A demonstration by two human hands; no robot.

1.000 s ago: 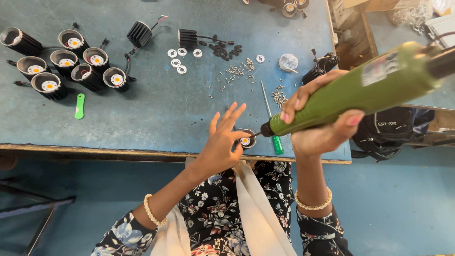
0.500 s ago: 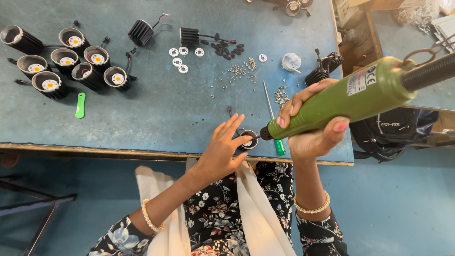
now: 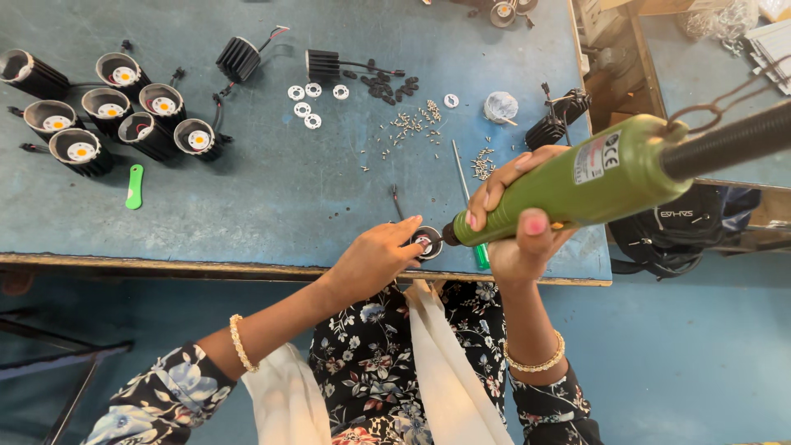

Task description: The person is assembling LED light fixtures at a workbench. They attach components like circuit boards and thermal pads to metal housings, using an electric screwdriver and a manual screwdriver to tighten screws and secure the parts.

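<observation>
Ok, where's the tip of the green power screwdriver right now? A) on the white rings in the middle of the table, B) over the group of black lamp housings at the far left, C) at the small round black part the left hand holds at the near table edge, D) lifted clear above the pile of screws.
C: the right hand aims the green power screwdriver at the small round black part, steadied by the left hand.

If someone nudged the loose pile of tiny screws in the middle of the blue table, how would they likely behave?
The small screws lie scattered in a thin spread on the blue table, so a nudge would probably scatter them further rather than move them together. They look metal and tiny, so likely light and apt to roll. Pinching one up may be fiddly.
</observation>
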